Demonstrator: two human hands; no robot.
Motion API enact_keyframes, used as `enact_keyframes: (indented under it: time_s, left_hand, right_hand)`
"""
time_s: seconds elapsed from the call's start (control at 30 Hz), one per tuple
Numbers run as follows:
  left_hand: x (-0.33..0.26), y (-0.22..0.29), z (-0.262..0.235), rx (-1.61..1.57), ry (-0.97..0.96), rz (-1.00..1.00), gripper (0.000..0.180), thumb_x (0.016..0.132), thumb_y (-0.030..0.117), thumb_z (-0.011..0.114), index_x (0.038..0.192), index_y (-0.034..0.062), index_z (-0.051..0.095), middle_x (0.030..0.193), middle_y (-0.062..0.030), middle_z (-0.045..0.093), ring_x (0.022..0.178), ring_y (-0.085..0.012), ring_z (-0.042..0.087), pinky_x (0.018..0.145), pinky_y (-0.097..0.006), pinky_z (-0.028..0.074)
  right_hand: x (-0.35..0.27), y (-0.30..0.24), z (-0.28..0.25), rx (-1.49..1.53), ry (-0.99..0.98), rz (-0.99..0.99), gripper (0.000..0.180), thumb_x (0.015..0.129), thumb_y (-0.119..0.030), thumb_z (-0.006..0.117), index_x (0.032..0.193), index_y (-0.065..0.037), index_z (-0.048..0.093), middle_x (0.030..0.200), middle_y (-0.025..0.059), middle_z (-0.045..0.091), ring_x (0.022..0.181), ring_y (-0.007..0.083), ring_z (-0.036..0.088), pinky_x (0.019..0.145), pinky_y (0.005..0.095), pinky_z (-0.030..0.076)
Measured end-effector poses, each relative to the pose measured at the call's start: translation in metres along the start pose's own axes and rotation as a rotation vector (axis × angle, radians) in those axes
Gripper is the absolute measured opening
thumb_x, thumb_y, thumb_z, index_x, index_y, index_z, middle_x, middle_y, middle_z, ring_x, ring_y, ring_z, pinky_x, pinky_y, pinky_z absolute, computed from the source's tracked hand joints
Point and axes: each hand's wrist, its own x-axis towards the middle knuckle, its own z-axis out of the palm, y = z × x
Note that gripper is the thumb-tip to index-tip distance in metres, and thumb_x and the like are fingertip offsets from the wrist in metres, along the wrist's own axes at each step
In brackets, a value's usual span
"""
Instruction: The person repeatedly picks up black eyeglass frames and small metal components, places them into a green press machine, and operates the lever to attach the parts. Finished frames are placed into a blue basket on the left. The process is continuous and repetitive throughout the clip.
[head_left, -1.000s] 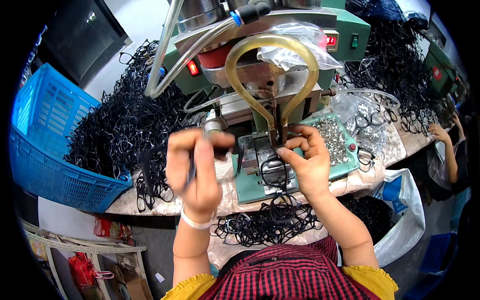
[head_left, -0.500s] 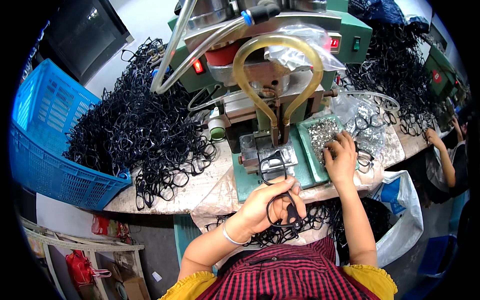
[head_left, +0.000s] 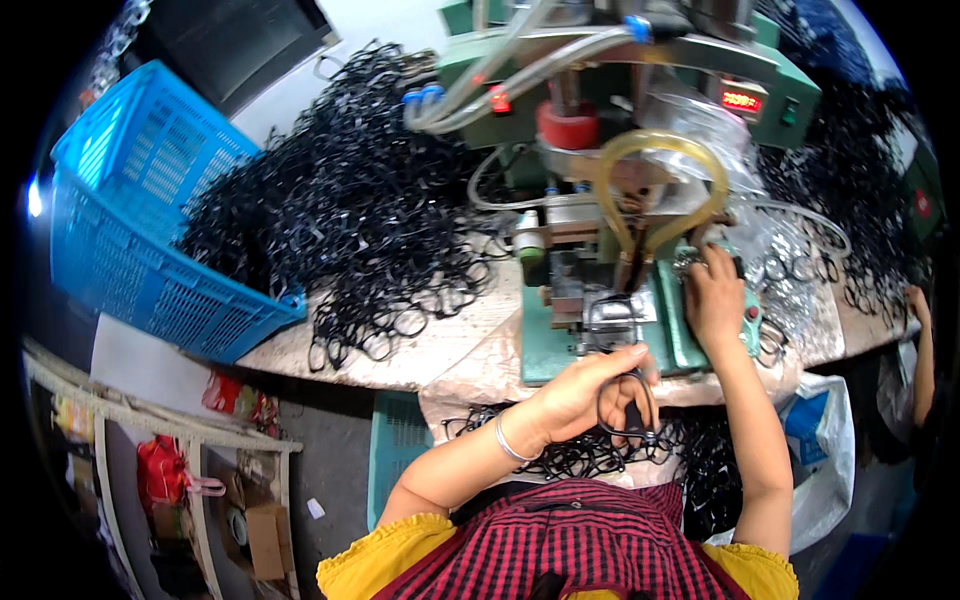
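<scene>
My left hand (head_left: 600, 395) is closed around a black eyeglass frame (head_left: 601, 412) just in front of the bench press. One rim hangs below my fingers; the other reaches blurrily over the press's metal block (head_left: 618, 309). My right hand (head_left: 716, 300) is over the green tray (head_left: 676, 335) right of the block, which holds small shiny metal parts. Its fingers bend down at the tray's far end, their tips hidden, so what they pinch cannot be made out. Above the block, the narrow press tip (head_left: 630, 272) points down, with a looped yellowish tube (head_left: 660, 140) around it.
A large heap of black eyeglass frames (head_left: 350, 190) covers the bench's left, beside a tilted blue crate (head_left: 170, 290). More frames lie at the far right and below the bench edge. A white sack (head_left: 835, 440) hangs at right. Another person's arm (head_left: 922, 350) shows at the right edge.
The view has swung, so the bench and press sit further right in it. My right hand has reached farther back over the tray. My left hand keeps its hold on the eyeglass frame.
</scene>
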Motion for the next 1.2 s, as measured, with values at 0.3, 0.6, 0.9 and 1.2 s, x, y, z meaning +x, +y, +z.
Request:
enact_keyframes:
  time_s: [0.3, 0.6, 0.9, 1.2]
  left_hand:
    - [-0.135, 0.04, -0.022, 1.045, 1.099, 1.096, 0.013, 0.089, -0.004, 0.056, 0.097, 0.0019, 0.065, 0.097, -0.0067, 0.067, 0.083, -0.0116, 0.059, 0.078, -0.024, 0.047]
    - [-0.035, 0.113, -0.147, 2.561, 0.995, 0.546, 0.012, 0.07, 0.008, 0.064, 0.08, 0.0067, 0.071, 0.117, -0.015, 0.062, 0.109, -0.0322, 0.051, 0.108, -0.046, 0.034]
    - [-0.05, 0.128, -0.165, 2.053, 1.17, 0.948, 0.009, 0.076, 0.01, 0.069, 0.073, 0.0011, 0.068, 0.144, -0.0148, 0.048, 0.107, -0.036, 0.054, 0.099, -0.041, 0.038]
    - [-0.026, 0.066, -0.138, 0.803, 1.013, 0.888, 0.016, 0.096, 0.016, 0.061, 0.091, 0.002, 0.065, 0.074, 0.0038, 0.058, 0.06, -0.0038, 0.051, 0.054, -0.019, 0.039]
  right_hand:
    - [-0.021, 0.001, -0.027, 0.512, 0.217, 0.278, 0.014, 0.085, -0.002, 0.063, 0.097, -0.003, 0.07, 0.096, 0.0118, 0.068, 0.09, 0.0256, 0.064, 0.082, 0.0324, 0.049]
    - [0.003, -0.039, -0.009, 0.848, 0.214, 0.377, 0.014, 0.083, -0.002, 0.068, 0.096, -0.001, 0.071, 0.093, 0.0094, 0.07, 0.083, 0.0198, 0.066, 0.076, 0.0294, 0.05]
    - [-0.091, 0.01, -0.064, 0.548, 0.234, 0.53, 0.011, 0.08, 0.002, 0.065, 0.091, 0.001, 0.068, 0.09, 0.0086, 0.066, 0.087, 0.0201, 0.062, 0.082, 0.0299, 0.047]
    - [0.011, -0.084, -0.063, 1.142, 0.153, 0.325, 0.035, 0.074, 0.001, 0.07, 0.108, 0.0, 0.06, 0.091, 0.0054, 0.066, 0.086, 0.0136, 0.062, 0.08, 0.0268, 0.048]
